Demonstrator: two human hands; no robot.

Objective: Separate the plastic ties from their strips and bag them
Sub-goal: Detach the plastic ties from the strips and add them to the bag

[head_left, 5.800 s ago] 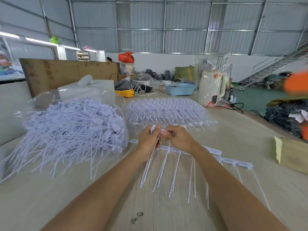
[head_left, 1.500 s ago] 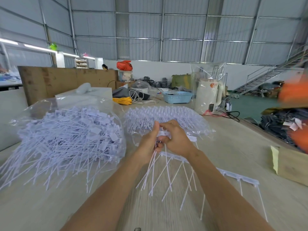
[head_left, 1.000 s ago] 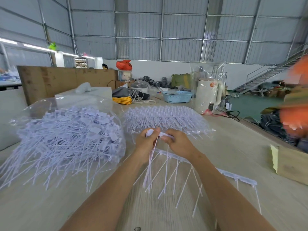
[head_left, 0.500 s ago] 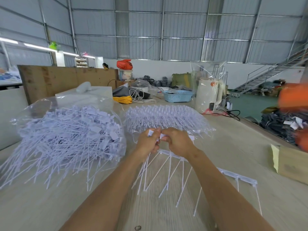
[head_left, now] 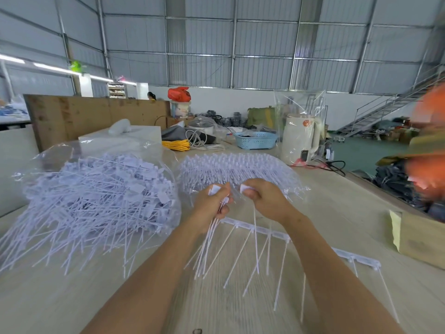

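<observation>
My left hand [head_left: 212, 203] grips a bundle of loose white plastic ties [head_left: 206, 247] whose tails hang down toward the table. My right hand [head_left: 262, 198] pinches the flat head of a single tie [head_left: 255, 239] that hangs just right of the bundle. Under both hands lies a white strip [head_left: 277, 235] with several ties attached to it, running to the right. A clear bag of loose ties [head_left: 96, 196] sits at the left. A stack of unseparated strips [head_left: 236, 169] in clear plastic lies behind my hands.
A cardboard box [head_left: 421, 239] stands at the right table edge. A white kettle [head_left: 299, 141], a blue basket [head_left: 256, 140], yellow cord [head_left: 175, 145] and a white box [head_left: 142, 136] crowd the far end. A blurred orange shape [head_left: 428, 165] moves at the right.
My hands, close together half a second ago, have drawn slightly apart. My right hand now holds one tie apart from the bundle in my left hand.
</observation>
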